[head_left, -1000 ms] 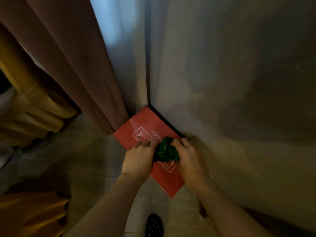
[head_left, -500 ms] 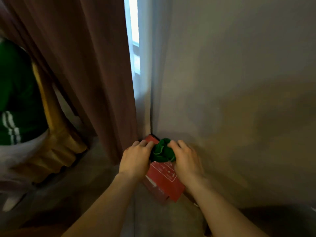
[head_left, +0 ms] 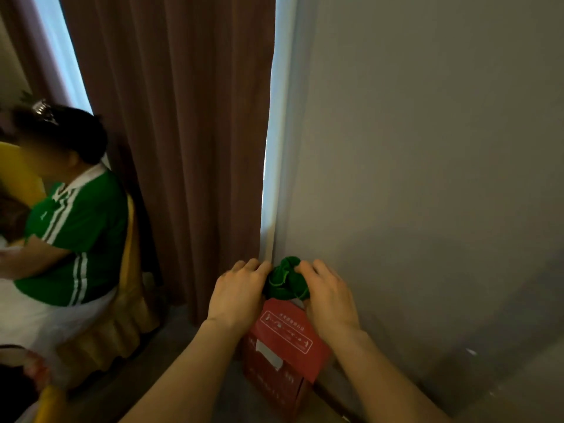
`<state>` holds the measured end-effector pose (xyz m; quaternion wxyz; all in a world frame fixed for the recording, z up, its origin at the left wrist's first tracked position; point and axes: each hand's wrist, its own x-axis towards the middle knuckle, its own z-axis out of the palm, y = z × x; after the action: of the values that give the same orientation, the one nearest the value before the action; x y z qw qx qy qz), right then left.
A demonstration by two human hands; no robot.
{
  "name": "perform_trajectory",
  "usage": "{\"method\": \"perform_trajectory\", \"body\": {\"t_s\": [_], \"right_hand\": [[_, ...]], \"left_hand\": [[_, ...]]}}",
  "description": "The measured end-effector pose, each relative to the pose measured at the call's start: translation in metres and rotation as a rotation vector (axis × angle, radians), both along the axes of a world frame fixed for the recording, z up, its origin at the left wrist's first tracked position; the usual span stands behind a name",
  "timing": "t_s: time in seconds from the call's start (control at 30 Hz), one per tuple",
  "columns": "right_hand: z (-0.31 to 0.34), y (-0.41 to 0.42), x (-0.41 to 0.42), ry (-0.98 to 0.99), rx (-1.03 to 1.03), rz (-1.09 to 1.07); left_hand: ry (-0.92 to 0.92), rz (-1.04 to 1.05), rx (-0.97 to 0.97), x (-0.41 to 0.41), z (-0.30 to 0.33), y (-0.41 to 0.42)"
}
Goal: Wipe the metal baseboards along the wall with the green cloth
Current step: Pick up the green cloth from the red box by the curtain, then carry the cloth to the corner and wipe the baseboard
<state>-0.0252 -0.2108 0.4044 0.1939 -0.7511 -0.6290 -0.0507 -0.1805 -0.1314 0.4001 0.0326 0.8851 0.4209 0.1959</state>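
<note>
The green cloth (head_left: 285,280) is bunched into a ball between my two hands, low in the corner where the grey wall meets the window frame. My left hand (head_left: 238,293) grips its left side with fingers curled. My right hand (head_left: 328,296) grips its right side. The cloth hovers above the top of a red box (head_left: 283,346) that stands on the floor against the wall. A dark strip of baseboard (head_left: 331,395) shows at the wall's foot to the right of the box; the rest is hidden behind the box and my arms.
A brown curtain (head_left: 183,148) hangs to the left of the corner. A person in a green striped shirt (head_left: 79,236) sits on a gold-covered chair (head_left: 122,325) at the left. The grey wall (head_left: 427,178) fills the right side.
The view has tilted upward, bringing the seated person and more curtain into sight. Both hands and the cloth have risen from the box's face to above its top edge.
</note>
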Motion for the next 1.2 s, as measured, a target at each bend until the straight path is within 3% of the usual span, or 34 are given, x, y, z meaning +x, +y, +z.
{"method": "perform_trajectory", "body": {"t_s": [0.43, 1.2], "right_hand": [[0.103, -0.078, -0.022, -0.052, 0.164, -0.090], [0.150, -0.268, 0.186, -0.073, 0.284, -0.445]], "left_hand": [[-0.062, -0.107, 0.172, -0.016, 0.109, -0.059], [-0.097, -0.464, 0.240, 0.238, 0.160, -0.200]]}}
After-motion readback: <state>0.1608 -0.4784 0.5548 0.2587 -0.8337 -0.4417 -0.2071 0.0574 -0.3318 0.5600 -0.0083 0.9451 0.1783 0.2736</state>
